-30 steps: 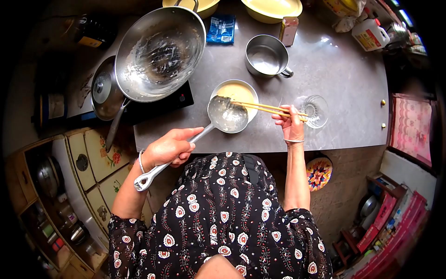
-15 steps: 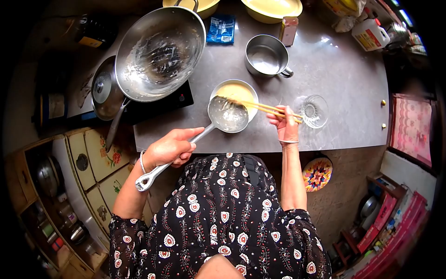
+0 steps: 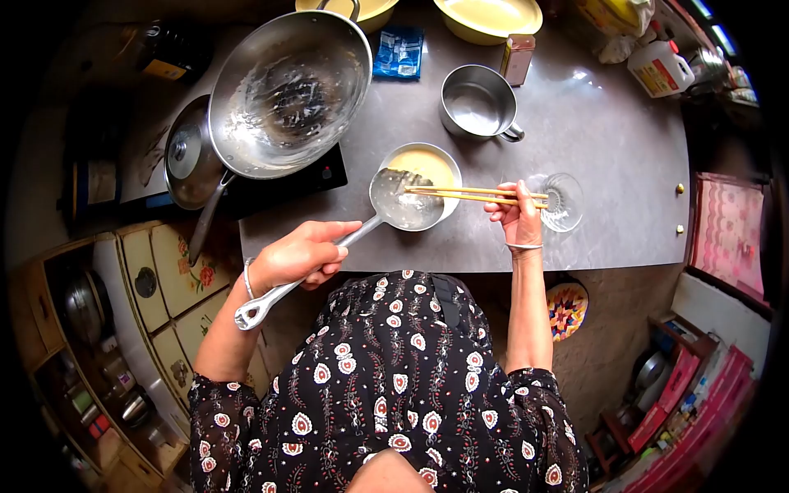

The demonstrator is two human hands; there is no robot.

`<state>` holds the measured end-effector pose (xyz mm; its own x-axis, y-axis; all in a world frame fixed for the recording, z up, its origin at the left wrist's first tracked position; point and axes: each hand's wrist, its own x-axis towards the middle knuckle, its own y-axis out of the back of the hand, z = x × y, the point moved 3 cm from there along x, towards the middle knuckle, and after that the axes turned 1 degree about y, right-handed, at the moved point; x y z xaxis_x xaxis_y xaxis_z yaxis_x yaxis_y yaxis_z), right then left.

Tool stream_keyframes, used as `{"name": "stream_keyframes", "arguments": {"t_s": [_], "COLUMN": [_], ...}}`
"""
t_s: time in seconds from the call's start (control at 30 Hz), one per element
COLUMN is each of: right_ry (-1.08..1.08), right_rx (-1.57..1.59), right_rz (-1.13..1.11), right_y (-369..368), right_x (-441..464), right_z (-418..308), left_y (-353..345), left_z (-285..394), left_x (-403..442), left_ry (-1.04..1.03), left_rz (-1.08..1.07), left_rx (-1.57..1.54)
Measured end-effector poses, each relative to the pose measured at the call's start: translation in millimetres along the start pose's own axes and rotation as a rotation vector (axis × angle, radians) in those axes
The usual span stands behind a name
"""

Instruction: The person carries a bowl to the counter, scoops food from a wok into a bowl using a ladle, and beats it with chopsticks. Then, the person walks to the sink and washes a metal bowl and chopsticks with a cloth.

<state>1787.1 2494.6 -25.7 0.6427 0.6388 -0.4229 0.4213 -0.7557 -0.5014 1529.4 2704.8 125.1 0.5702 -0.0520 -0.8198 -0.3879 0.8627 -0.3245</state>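
My left hand is closed round the handle of a metal ladle, whose bowl, smeared with pale residue, overlaps the near left side of a white bowl. Yellow liquid fills part of that bowl. Between the fingers of my right hand are wooden chopsticks, their tips inside the ladle. A clear glass dish stands just right of my right hand, behind the chopsticks' rear ends.
A large residue-smeared wok sits at the left beside a lidded pan. Farther back are a metal pot, a blue packet, a small box, yellow basins and a white jug.
The chopstick tips have shifted within the ladle, and the chopsticks now lie more level. My right hand has moved slightly right. The whole view has shifted a little.
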Motion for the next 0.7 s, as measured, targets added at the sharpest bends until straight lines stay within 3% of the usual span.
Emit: {"name": "stream_keyframes", "arguments": {"t_s": [0.37,0.7], "right_ry": [-0.012,0.020], "right_rx": [0.033,-0.211], "right_rz": [0.066,-0.134], "right_y": [-4.8,-18.2], "right_x": [-21.1,14.7], "right_z": [9.3,-47.6], "left_y": [7.6,-4.1], "left_z": [4.8,27.6], "left_x": [-0.5,-8.6], "left_ry": [-0.079,-0.244], "left_rz": [0.023,0.035], "left_rx": [0.136,0.557]}}
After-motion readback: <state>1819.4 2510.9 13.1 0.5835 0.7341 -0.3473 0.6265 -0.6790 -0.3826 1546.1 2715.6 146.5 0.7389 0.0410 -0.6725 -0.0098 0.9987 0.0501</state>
